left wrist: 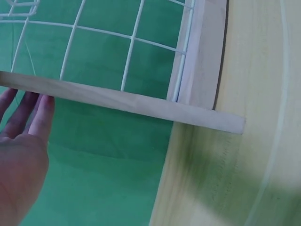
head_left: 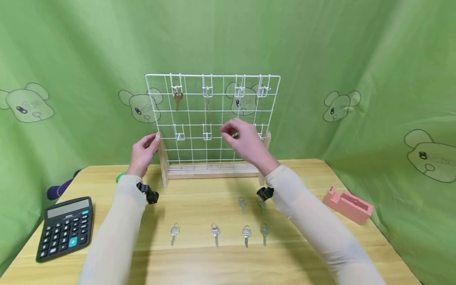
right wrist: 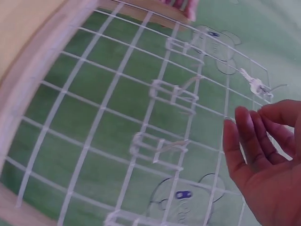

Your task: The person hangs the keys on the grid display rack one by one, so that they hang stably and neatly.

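My left hand is at the left wooden post of a white wire grid rack; its fingertips touch the post's outer side. My right hand hovers before the rack's lower right part with loosely bent fingers, and I see nothing between them. A brownish key hangs on the top left hook. Another key hangs edge-on from the hook beside it. Several silver keys lie on the table, among them one at the left, one in the middle and one farther back.
Wire hooks such as the lower left hook stick out from the grid. A black calculator lies at the left, a pink tape dispenser at the right. Behind hangs a green curtain.
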Demonstrator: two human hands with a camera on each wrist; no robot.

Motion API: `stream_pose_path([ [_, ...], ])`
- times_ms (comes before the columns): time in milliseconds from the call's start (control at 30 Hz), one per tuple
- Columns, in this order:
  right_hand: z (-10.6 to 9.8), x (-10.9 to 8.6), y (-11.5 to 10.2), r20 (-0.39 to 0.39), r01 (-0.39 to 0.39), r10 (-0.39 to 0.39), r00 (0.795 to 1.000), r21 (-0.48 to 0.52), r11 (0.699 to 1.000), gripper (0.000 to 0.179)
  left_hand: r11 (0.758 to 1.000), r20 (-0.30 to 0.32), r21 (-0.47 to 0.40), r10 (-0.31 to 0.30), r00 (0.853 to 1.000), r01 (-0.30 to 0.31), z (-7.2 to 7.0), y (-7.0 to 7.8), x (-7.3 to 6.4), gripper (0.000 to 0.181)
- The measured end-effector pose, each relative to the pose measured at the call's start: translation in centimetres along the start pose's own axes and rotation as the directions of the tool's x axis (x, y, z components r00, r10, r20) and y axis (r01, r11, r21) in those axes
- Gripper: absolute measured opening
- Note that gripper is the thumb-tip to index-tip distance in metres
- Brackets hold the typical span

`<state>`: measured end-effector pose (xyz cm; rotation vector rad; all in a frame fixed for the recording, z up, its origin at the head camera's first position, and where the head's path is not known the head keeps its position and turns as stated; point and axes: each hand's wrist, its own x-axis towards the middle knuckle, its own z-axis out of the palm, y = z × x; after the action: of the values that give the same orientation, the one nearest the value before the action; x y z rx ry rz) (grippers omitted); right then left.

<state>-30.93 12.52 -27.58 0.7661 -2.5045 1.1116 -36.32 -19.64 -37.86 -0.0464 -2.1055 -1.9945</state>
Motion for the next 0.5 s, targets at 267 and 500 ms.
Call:
stream_pose_path([
  [267, -0.3, -4.0, 2.9, 0.147, -0.082, 0.084, 0.986, -0.022, 0.996, 0.014, 0.999, -0.018, 0.053, -0.010, 1.000, 0.011, 0.4, 0.8, 0.0, 0.054],
  [500, 0.1, -7.2, 5.9, 0.224, -0.131, 0.135, 0.965, -0.031, 0.991, 0.010, 0.998, -0.054, 0.061, -0.021, 0.998, 0.025, 0.7, 1.2, -0.1, 0.048],
])
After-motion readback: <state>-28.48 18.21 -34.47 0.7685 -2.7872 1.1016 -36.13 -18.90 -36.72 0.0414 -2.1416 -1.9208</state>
